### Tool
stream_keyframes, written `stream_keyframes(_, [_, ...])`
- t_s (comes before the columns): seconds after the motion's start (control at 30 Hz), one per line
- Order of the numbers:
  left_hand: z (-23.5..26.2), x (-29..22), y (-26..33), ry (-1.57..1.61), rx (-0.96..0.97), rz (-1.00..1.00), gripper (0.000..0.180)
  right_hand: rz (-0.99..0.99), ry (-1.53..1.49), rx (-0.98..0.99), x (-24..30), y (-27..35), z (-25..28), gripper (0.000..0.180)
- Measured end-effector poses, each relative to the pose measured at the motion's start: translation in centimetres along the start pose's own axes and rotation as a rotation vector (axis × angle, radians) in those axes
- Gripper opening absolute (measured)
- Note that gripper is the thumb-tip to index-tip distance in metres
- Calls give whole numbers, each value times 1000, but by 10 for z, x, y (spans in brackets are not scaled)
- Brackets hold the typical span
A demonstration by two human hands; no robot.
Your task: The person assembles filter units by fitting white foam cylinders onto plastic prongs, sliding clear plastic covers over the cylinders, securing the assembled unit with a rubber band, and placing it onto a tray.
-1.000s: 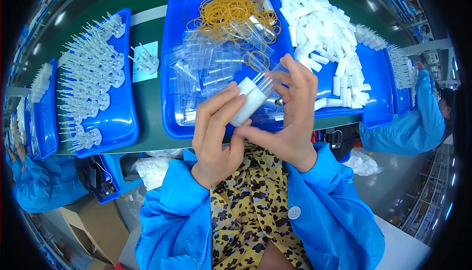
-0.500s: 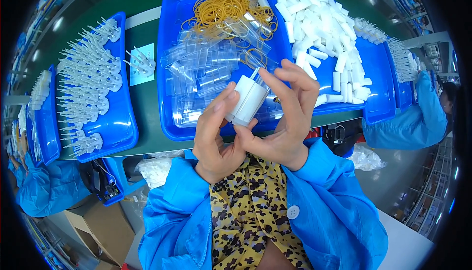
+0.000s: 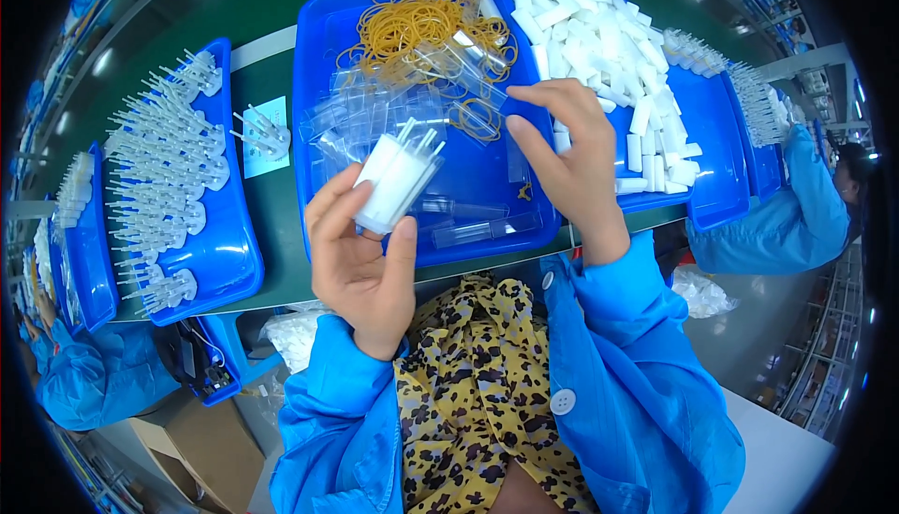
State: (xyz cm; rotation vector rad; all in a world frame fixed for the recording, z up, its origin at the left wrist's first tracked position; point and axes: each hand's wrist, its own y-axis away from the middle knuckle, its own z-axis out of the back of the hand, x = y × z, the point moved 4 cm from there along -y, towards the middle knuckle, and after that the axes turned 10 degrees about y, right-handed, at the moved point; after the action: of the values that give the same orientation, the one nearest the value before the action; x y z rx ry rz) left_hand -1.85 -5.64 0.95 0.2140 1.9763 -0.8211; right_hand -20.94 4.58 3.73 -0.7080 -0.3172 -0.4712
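Bundle of white pieces and pins [image 3: 391, 184] hangs in the left hand [image 3: 362, 269], pinched between thumb and fingers above the central blue tray [image 3: 479, 166]. Near me, the right hand [image 3: 579, 158] has let go and moved rightward, fingers parted and seemingly empty, so one hand bears it all. Rubber bands [image 3: 426, 22] and clear strips [image 3: 361, 107] lie in the tray, on a green tabletop [image 3: 281, 233]; a blue-sleeved co-worker [image 3: 763, 191] is at right.

A bright blue, slightly shiny jacket [image 3: 646, 392] with loose long sleeves [image 3: 348, 378] and round pale buttons [image 3: 563, 402] hangs open over a yellow top [image 3: 468, 374] patterned with dark blotches, the left hand [image 3: 361, 271] and right hand [image 3: 579, 163] both bare.
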Motion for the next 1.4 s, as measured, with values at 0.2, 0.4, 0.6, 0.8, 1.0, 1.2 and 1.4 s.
stream_keyframes(0.2, [13, 10, 6, 348, -149, 205, 29, 74, 313, 142, 0, -1, -29, 26])
stream_keyframes(0.4, [16, 10, 6, 296, -141, 231, 32, 117, 305, 118, 9, 1, -30, 28])
stream_keyframes(0.6, [6, 3, 3, 248, -29, 147, 41, 75, 211, 86, 8, 2, -25, 23])
stream_keyframes(0.8, [9, -4, 6, 123, 10, 64, 41, -192, -720, 91, 8, 14, -12, 24])
stream_keyframes(1.0, [4, -6, 6, 114, 38, 44, 40, -109, -863, 57, 11, 19, -9, 28])
stream_keyframes(1.2, [4, -10, 6, 67, 54, 21, 40, -200, -976, 97, 13, 23, -7, 29])
stream_keyframes(1.4, [1, -13, 10, -33, 89, -64, 43, -338, -1197, 105, 10, 26, 7, 30])
